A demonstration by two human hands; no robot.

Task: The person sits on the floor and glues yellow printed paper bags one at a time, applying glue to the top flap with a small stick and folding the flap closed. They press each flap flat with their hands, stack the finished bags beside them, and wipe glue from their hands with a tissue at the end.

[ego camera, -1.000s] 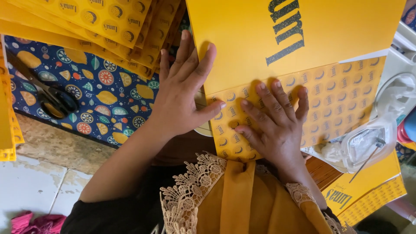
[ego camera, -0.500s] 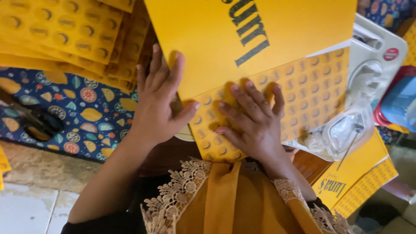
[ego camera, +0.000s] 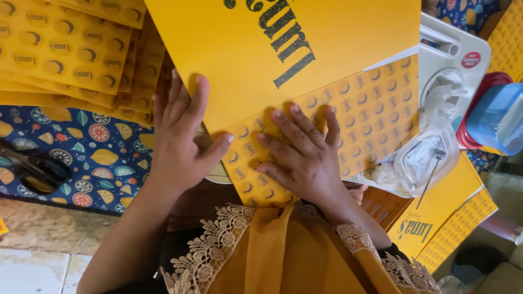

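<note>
We see the left grip (ego camera: 180, 144) pressed flat on the big card sheet's (ego camera: 305, 49) edge, the right grip (ego camera: 305, 158) just beside it on the sticker sheet (ego camera: 370, 109); a stack of sheets (ego camera: 71, 49) lies behind the left grip, scissors (ego camera: 35, 171) far to its left, a plastic bag (ego camera: 430, 158) right of the right grip

The big card (ego camera: 327, 43) in front of me is plain golden yellow with bold black lettering. Under it, the sticker sheet (ego camera: 359, 114) is the same yellow, covered in rows of small round stickers with dark marks. The stacked sheets (ego camera: 65, 49) to my left carry that same dotted yellow pattern. The cloth (ego camera: 103, 158) is navy blue, printed with yellow lemons and orange and red citrus slices. My sleeve (ego camera: 283, 256) is mustard with cream lace trim. A container (ego camera: 498, 117) is blue over red.
</note>
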